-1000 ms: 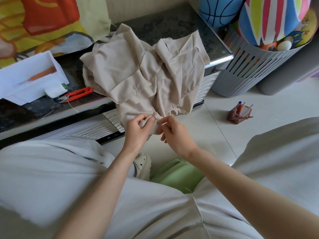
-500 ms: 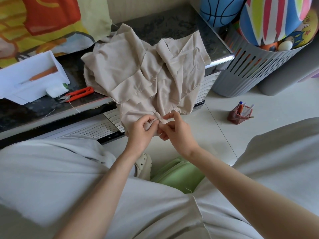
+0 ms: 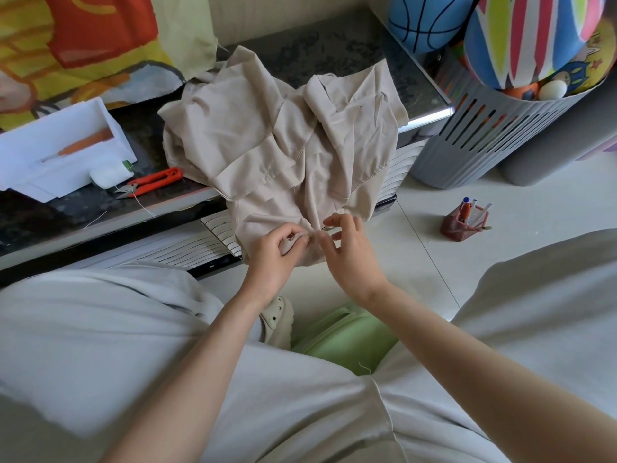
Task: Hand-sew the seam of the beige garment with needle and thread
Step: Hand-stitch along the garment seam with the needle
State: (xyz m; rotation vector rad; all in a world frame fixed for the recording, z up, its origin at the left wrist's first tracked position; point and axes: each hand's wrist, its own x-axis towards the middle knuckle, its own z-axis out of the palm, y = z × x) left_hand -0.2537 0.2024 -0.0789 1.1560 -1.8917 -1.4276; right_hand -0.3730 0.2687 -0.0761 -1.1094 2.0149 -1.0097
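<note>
Garment (image 3: pixel 267 138): crumpled beige heap on the dark table (image 3: pixel 334 45) beyond the hands. Its long axis runs from the far side of the table toward the person, and its near end hangs off the table edge down into both hands.

Left hand (image 3: pixel 277 259): fingers curled, thumb and fingertips pinching a fold of the hanging hem.

Right hand (image 3: pixel 350 255): just right of the left, nearly touching it. Thumb and forefinger pinch the needle (image 3: pixel 326 229), other fingers loosely bent. Only a short glint shows, lying roughly sideways at the cloth; can't tell which way the tip points.

Containers:
- White box (image 3: pixel 113 128), far left of the hands, with an orange tool (image 3: pixel 86 143) inside. White spool (image 3: pixel 110 177) and orange snips (image 3: pixel 157 180) lie just outside it.
- Grey slotted basket (image 3: pixel 484 145), far right, with a striped ball (image 3: pixel 534 38) and smaller balls in it. Blue basketball (image 3: pixel 430 21) is beside it.
- Small red pen holder (image 3: pixel 462 228) on the floor right of the right hand, with pens (image 3: pixel 467 205) standing in it.
</note>
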